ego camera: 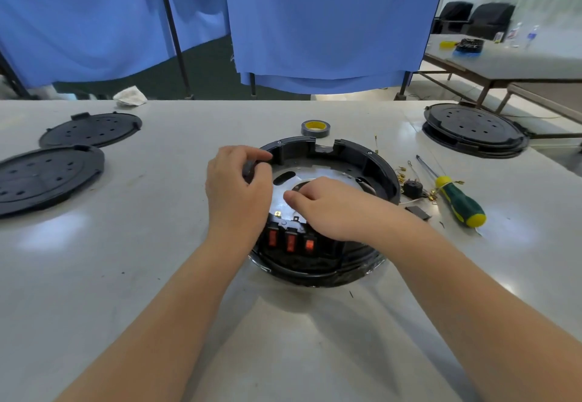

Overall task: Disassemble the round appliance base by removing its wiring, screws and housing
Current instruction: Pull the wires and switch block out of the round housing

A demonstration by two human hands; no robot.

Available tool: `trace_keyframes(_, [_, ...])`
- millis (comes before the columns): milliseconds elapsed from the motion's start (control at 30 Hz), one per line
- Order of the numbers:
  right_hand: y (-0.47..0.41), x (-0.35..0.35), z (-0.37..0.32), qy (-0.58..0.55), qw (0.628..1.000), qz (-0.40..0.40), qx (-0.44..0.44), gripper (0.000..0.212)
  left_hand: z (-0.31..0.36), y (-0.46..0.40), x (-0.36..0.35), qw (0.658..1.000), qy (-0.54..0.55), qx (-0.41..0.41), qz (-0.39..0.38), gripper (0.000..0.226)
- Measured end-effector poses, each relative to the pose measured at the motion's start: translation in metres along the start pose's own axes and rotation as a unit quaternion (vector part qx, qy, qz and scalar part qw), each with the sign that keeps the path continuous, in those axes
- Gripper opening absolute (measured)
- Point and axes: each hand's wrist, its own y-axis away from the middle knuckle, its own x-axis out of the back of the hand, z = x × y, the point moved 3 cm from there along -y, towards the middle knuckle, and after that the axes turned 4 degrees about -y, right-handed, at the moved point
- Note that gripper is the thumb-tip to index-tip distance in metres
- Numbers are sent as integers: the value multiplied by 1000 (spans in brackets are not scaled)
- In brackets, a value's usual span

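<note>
On the grey desk, the left hand gripped the round black plastic base by its rim; the right hand's fingers pinched something small inside, best pulled gently while holding the base steady.

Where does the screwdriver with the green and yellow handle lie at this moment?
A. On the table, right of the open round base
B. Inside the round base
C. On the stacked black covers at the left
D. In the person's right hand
A: the screwdriver lies on the table to the right of the round base, among loose wires, in neither hand.
</note>
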Motion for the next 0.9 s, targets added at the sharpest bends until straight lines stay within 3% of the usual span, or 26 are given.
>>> trace_keyframes(167, [-3, -2, 0, 3, 1000, 0, -15, 45, 11, 9, -4, 992, -37, -76, -91, 32])
trace_keyframes(300, [-4, -2, -2, 13, 1000, -9, -19, 46, 8, 7, -7, 984, -121, -76, -111, 37])
trace_keyframes(900, [-1, 0, -3, 4, 1000, -13, -17, 50, 8, 7, -8, 983, -132, -81, -94, 40])
